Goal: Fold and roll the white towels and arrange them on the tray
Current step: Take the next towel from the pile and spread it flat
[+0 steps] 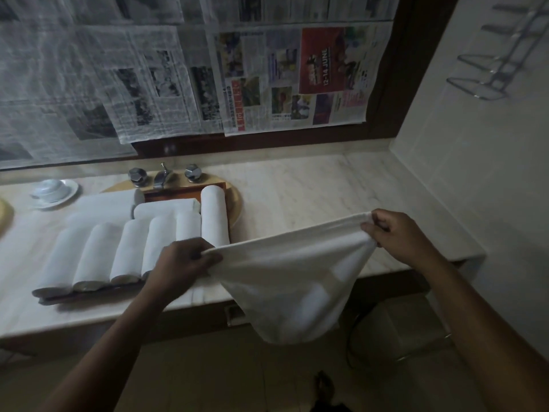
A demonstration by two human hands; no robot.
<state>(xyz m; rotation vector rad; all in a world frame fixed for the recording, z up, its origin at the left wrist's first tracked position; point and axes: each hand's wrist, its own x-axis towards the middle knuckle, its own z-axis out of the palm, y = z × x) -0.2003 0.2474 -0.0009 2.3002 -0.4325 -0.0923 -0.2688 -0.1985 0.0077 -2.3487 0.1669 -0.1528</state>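
Dim washroom, marble table (312,185), newspaper (267,84) over pane behind.
Loose towel (291,278) stretched in air right of tray (89,296), sagging past table's front edge.
Left hand (184,263) pinches corner nearest tray; right hand (398,236) pinches corner farthest from tray.
Rolled towels (130,248) packed in rows on tray.
Step, likely: folding; rolling not begun.
Next: lay flat on table right of tray, match edges.
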